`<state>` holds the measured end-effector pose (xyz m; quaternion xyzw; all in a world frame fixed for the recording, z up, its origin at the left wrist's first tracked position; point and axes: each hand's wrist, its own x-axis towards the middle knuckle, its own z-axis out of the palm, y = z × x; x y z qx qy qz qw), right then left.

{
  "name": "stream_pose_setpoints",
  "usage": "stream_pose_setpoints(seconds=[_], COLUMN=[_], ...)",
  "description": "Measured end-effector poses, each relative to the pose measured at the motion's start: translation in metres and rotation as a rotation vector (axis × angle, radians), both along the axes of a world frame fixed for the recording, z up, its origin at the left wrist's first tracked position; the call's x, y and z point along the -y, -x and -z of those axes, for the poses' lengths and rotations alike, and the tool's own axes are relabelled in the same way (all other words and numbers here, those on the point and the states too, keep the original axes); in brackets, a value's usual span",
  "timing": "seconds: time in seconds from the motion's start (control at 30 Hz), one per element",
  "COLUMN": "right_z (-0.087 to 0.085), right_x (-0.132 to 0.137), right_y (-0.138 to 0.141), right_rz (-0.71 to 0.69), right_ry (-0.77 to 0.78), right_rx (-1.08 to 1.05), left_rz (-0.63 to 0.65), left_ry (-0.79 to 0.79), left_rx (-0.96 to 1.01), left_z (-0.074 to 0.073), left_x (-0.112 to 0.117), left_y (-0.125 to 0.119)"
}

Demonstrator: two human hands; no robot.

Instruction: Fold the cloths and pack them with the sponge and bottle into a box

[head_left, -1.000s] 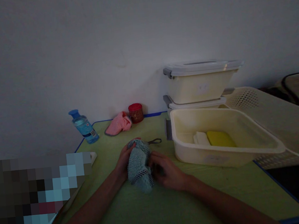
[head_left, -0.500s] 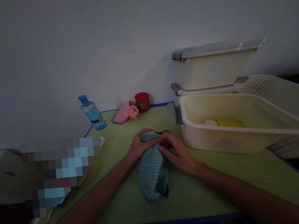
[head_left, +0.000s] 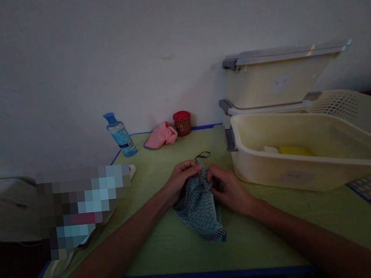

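A blue-green textured cloth [head_left: 201,214] with a dark-and-white checked border hangs bunched between my hands, over the middle of the table. My left hand [head_left: 184,178] pinches its upper left part, thumb on top. On the other side, my right hand [head_left: 226,185] grips the gathered upper right edge with curled fingers. A thin dark hanging loop [head_left: 203,155] sticks up from the cloth's top, just beyond my fingertips. The cloth's lower end spreads downward, with its checked corner pointing toward me. Folds hide part of the cloth's far side.
Right of my hands stands a cream bin [head_left: 274,176] holding a yellow item [head_left: 294,150]; lidded boxes [head_left: 265,83] are stacked behind. At the back are a blue bottle [head_left: 122,138], a pink cloth [head_left: 161,136] and a red-lidded container [head_left: 182,124]. A blurred-out object [head_left: 87,205] lies left.
My hands have gathered the cloth's top, and its loop now stands up clear. The cloth's lower end has swung right and spread. The whole view has shifted slightly.
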<state>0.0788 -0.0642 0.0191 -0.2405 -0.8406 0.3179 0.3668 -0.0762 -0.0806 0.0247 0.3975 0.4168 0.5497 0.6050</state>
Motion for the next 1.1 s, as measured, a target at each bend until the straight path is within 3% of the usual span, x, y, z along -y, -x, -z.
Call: stream_pose_setpoints(seconds=[0.13, 0.27, 0.4, 0.57, 0.73, 0.87, 1.1], right_z=[-0.001, -0.002, -0.003, -0.004, -0.005, -0.006, -0.006], right_x=[0.001, 0.000, 0.000, -0.002, -0.003, -0.001, 0.001], right_y=[0.000, -0.003, -0.005, -0.007, -0.009, -0.009, -0.009], right_rz=[-0.010, 0.000, 0.051, 0.189, 0.258, 0.285, 0.345], right_ry=[-0.044, -0.059, -0.112, -0.208, -0.287, -0.340, -0.348], right_rx=[-0.011, 0.008, 0.030, 0.028, -0.069, -0.103, -0.136], left_rz=[0.046, 0.042, 0.064, -0.223, -0.422, -0.506, -0.663], left_ry=[0.015, -0.065, -0.155, -0.371, -0.454, -0.520, -0.536], left_rx=[-0.018, -0.041, -0.215, -0.808, -0.997, -1.135, -1.694], left_z=[-0.002, -0.004, -0.002, 0.003, 0.001, -0.002, -0.005], left_x=[0.002, -0.002, -0.010, -0.019, -0.020, -0.018, -0.010], left_y=[0.002, 0.009, 0.023, 0.036, 0.044, 0.056, 0.067])
